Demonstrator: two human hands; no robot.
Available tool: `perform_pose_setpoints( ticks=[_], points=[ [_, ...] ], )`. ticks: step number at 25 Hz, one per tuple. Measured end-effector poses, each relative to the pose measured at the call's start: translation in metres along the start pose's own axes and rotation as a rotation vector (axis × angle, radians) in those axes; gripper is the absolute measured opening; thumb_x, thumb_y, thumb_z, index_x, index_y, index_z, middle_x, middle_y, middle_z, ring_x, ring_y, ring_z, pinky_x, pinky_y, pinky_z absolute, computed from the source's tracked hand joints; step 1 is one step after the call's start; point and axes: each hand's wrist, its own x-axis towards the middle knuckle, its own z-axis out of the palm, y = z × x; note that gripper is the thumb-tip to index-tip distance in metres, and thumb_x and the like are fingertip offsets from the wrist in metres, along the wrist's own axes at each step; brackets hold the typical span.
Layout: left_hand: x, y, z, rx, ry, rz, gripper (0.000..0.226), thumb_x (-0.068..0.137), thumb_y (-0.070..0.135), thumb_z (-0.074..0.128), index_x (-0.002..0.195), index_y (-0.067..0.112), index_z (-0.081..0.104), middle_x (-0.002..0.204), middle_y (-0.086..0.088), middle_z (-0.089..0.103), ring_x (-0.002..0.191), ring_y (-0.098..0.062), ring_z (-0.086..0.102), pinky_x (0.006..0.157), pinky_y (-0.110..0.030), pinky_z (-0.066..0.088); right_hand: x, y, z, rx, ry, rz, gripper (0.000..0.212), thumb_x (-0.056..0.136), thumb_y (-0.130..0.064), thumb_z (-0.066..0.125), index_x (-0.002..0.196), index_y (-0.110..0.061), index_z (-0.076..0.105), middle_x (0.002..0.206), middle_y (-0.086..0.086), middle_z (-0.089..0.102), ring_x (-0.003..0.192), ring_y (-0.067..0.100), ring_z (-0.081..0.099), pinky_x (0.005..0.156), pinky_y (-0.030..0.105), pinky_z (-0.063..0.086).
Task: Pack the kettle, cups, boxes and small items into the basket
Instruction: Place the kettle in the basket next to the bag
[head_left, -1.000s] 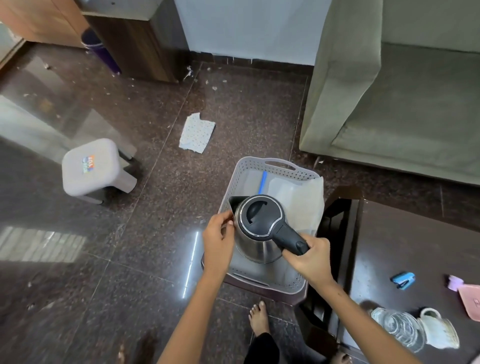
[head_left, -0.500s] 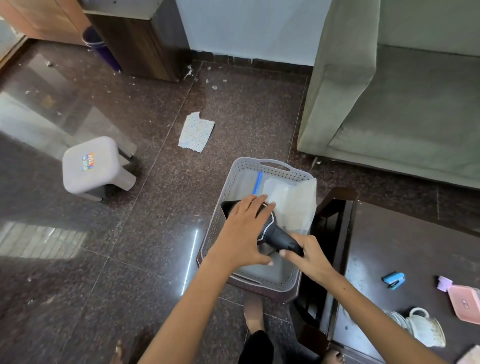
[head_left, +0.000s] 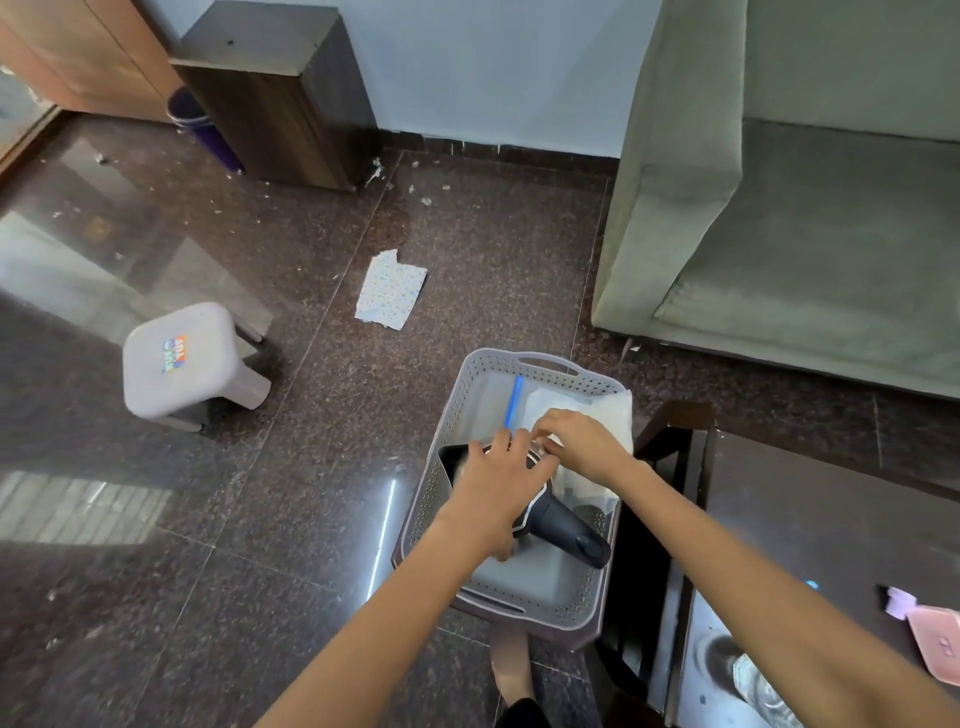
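The stainless-steel electric kettle w/ black lid & black handle (head_left: 558, 527) sits inside the grey perforated plastic basket (head_left: 441, 483), which stands on the dark speckled stone floor (head_left: 260, 519) just beside the dark wooden bench (head_left: 810, 519). Left hand (head_left: 498, 493) lies palm-down over the kettle's lid, fingers spread & fairly straight, pressing on top rather than wrapped round it; the thumb side is hidden, so a grip underneath can't be ruled out. Right hand (head_left: 576, 441) reaches across at the far side of the kettle, fingers curled down where lid meets the white paper sheet (head_left: 597, 410) lying in the basket; can't tell if they pinch the paper, the kettle rim or nothing. Kettle handle points toward the basket's near-right corner, free of both hands. A blue stick-like item (head_left: 515, 400) lies in the basket at its far end, next to the paper. On the bench, right edge of view: a pink flat box (head_left: 935, 644) & a small lilac item (head_left: 896, 603) touching it. Elsewhere on the floor: a grey plastic stool (head_left: 182, 358), a patterned paper scrap (head_left: 389, 296), & a green sofa (head_left: 779, 234) by the wall.
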Motion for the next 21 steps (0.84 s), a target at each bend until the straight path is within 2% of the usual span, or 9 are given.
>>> perform_pose_setpoints(
  ticks=[4,7,9,10,11,13,16,18,21],
  points=[
    [0.001,0.000,0.001,0.026,-0.012,0.002,0.109,0.049,0.027,0.090,0.134,0.019,0.022,0.137,-0.024,0.028,0.124,-0.038,0.034,0.090,-0.051,0.042,0.041,0.001,0.012,-0.374,-0.228,-0.162,0.042,0.089,-0.009,0.051,0.126,-0.028,0.053,0.147,-0.002,0.039,0.121,0.023,0.050,0.084,0.038,0.046],
    [-0.001,-0.003,0.004,-0.014,0.036,0.036,0.097,0.052,0.027,0.085,0.129,0.020,0.027,0.131,-0.021,0.034,0.116,-0.036,0.038,0.080,-0.046,0.045,0.059,0.010,0.022,-0.500,-0.392,-0.204,0.050,0.091,-0.016,0.051,0.135,-0.038,0.040,0.155,-0.010,0.025,0.121,0.024,0.052,0.085,0.039,0.046],
    [-0.004,-0.006,0.006,-0.056,0.063,0.036,0.093,0.054,0.027,0.083,0.129,0.022,0.028,0.130,-0.020,0.035,0.114,-0.035,0.040,0.079,-0.045,0.046,0.066,0.013,0.032,-0.590,-0.428,-0.275,0.050,0.090,-0.021,0.052,0.135,-0.040,0.039,0.151,-0.008,0.032,0.115,0.025,0.057,0.083,0.039,0.048],
    [-0.005,-0.008,0.009,-0.080,0.070,0.026,0.091,0.055,0.028,0.082,0.129,0.023,0.029,0.130,-0.020,0.036,0.115,-0.035,0.040,0.080,-0.044,0.046,0.068,0.012,0.034,-0.632,-0.400,-0.321,0.043,0.090,-0.026,0.050,0.131,-0.036,0.043,0.143,-0.003,0.041,0.108,0.028,0.059,0.081,0.039,0.050],
    [-0.007,-0.009,0.012,-0.102,0.080,0.011,0.090,0.054,0.029,0.082,0.128,0.024,0.031,0.128,-0.019,0.037,0.114,-0.035,0.041,0.078,-0.043,0.047,0.070,0.012,0.036,-0.673,-0.333,-0.376,0.036,0.090,-0.030,0.046,0.126,-0.028,0.047,0.127,0.002,0.051,0.101,0.030,0.060,0.081,0.042,0.051],
    [-0.011,-0.012,0.016,-0.128,0.095,-0.021,0.091,0.047,0.034,0.083,0.125,0.025,0.037,0.121,-0.016,0.043,0.107,-0.032,0.047,0.070,-0.040,0.050,0.074,0.012,0.041,-0.735,-0.270,-0.393,0.029,0.089,-0.026,0.045,0.114,-0.014,0.055,0.100,0.003,0.054,0.096,0.031,0.060,0.081,0.042,0.050],
    [-0.017,-0.015,0.019,-0.162,0.097,-0.041,0.093,0.041,0.034,0.083,0.123,0.026,0.041,0.117,-0.013,0.047,0.102,-0.031,0.050,0.064,-0.039,0.052,0.066,0.009,0.028,-0.632,-0.249,-0.205,0.017,0.083,0.000,0.051,0.096,-0.007,0.060,0.105,0.012,0.052,0.084,0.034,0.061,0.062,0.038,0.044],
    [-0.022,-0.016,0.019,-0.176,0.098,-0.048,0.092,0.042,0.033,0.082,0.123,0.027,0.039,0.120,-0.013,0.047,0.105,-0.031,0.049,0.067,-0.040,0.052,0.058,0.020,0.018,-0.496,-0.205,-0.134,0.023,0.078,0.008,0.051,0.094,-0.007,0.059,0.105,0.011,0.052,0.084,0.034,0.060,0.062,0.037,0.039],
    [-0.027,-0.018,0.015,-0.196,0.098,-0.081,0.090,0.053,0.037,0.078,0.130,0.029,0.031,0.128,-0.012,0.041,0.115,-0.031,0.044,0.074,-0.039,0.051,0.042,0.037,0.006,-0.309,-0.126,-0.109,0.023,0.079,0.008,0.049,0.089,-0.010,0.059,0.101,0.009,0.055,0.084,0.034,0.059,0.062,0.034,0.035]
  ],
)
